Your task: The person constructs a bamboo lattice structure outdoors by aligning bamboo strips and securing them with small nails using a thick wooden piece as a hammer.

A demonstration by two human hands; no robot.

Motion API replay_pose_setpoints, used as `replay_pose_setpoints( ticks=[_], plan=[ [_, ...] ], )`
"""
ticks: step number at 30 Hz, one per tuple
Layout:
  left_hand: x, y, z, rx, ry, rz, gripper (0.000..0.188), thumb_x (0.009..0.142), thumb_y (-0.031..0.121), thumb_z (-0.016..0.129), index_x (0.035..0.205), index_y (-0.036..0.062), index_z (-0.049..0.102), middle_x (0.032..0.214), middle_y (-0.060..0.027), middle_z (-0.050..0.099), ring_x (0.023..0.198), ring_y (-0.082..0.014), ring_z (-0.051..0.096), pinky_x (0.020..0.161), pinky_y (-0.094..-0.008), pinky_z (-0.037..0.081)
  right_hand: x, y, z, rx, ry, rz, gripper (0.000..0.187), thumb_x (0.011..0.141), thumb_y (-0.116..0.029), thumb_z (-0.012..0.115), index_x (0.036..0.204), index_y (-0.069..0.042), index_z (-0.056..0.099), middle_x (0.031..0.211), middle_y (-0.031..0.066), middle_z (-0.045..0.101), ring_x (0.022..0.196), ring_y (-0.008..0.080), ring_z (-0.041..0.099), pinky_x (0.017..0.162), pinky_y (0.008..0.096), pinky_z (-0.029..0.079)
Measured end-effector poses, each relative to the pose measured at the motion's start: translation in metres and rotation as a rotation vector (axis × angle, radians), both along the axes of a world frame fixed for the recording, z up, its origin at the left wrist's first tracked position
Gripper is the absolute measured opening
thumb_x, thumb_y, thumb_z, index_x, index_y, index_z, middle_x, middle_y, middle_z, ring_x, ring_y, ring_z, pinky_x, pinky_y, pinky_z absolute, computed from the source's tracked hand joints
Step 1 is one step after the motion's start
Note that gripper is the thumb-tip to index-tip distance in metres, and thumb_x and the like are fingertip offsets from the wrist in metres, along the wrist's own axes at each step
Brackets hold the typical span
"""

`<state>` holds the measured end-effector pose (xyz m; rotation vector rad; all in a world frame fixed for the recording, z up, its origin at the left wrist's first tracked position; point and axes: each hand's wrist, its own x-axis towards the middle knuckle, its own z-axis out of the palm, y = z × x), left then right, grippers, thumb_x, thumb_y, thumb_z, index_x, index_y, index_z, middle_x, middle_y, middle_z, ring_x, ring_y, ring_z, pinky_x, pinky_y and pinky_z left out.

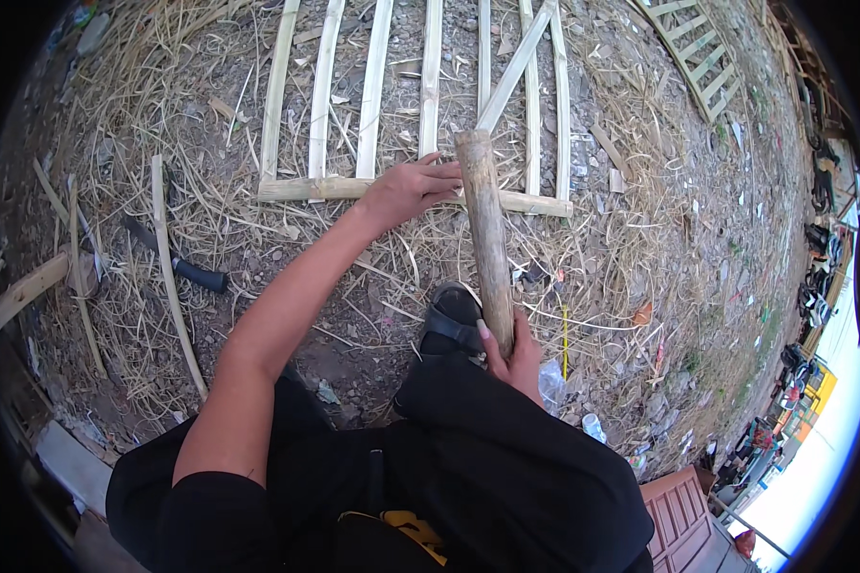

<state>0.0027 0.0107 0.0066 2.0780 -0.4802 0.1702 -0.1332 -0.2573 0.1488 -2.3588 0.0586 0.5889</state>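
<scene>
A frame of pale wooden slats (373,91) lies on the ground ahead of me, its slats meeting a round near rail (320,189). My left hand (416,191) lies over the middle of this rail, fingers bent around it and pointing right; the fingertips are partly hidden. A thick round wooden club (487,224) is gripped at its near end by my right hand (516,358). Its far end overlaps the rail in the picture, just right of my left fingers; whether they touch I cannot tell. One slanting slat (518,67) crosses the upright ones.
A knife with a black handle (201,275) lies at left beside a long thin strip (170,267). Straw and shavings cover the ground. A second slatted frame (702,57) lies at far right. My shoe (452,320) is close to the club. A plastic cup (593,427) lies at right.
</scene>
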Motion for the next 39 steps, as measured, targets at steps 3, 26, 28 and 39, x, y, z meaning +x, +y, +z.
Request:
replay_pose_setpoints(
  ticks=[3, 26, 28, 39],
  plan=[
    [0.004, -0.002, 0.010, 0.060, 0.044, -0.017, 0.025, 0.088, 0.016, 0.074, 0.112, 0.0065, 0.074, 0.118, -0.0078, 0.073, 0.108, -0.0303, 0.070, 0.112, -0.0434, 0.048, -0.006, -0.006, -0.001, 0.003, 0.043, -0.007, 0.054, 0.095, -0.032, 0.072, 0.134, -0.001, 0.051, 0.091, 0.0270, 0.070, 0.085, 0.0432, 0.073, 0.072, 0.0450, 0.056],
    [0.009, 0.003, 0.003, 0.041, 0.067, -0.042, 0.034, 0.084, 0.022, 0.077, 0.115, 0.0071, 0.073, 0.127, -0.0072, 0.070, 0.124, -0.0311, 0.062, 0.108, -0.0404, 0.050, -0.011, 0.001, -0.001, 0.026, 0.092, -0.104, 0.054, 0.095, -0.033, 0.073, 0.131, 0.001, 0.053, 0.093, 0.0258, 0.071, 0.087, 0.0401, 0.074, 0.076, 0.0433, 0.056],
    [0.009, 0.001, 0.000, 0.024, -0.017, -0.049, 0.032, 0.083, 0.014, 0.077, 0.113, 0.0048, 0.073, 0.128, -0.0103, 0.069, 0.130, -0.0328, 0.058, 0.112, -0.0418, 0.047, -0.010, 0.006, 0.006, 0.037, 0.083, -0.124, 0.053, 0.095, -0.032, 0.073, 0.131, 0.001, 0.054, 0.093, 0.0252, 0.071, 0.087, 0.0389, 0.074, 0.077, 0.0434, 0.056],
    [0.013, 0.005, -0.006, 0.069, -0.004, -0.073, 0.028, 0.086, 0.021, 0.077, 0.111, 0.0092, 0.076, 0.135, -0.0035, 0.066, 0.131, -0.0301, 0.057, 0.108, -0.0401, 0.050, -0.009, -0.001, 0.006, -0.023, 0.019, -0.042, 0.051, 0.095, -0.027, 0.071, 0.134, -0.001, 0.050, 0.094, 0.0253, 0.071, 0.087, 0.0429, 0.073, 0.076, 0.0469, 0.056]
  ],
)
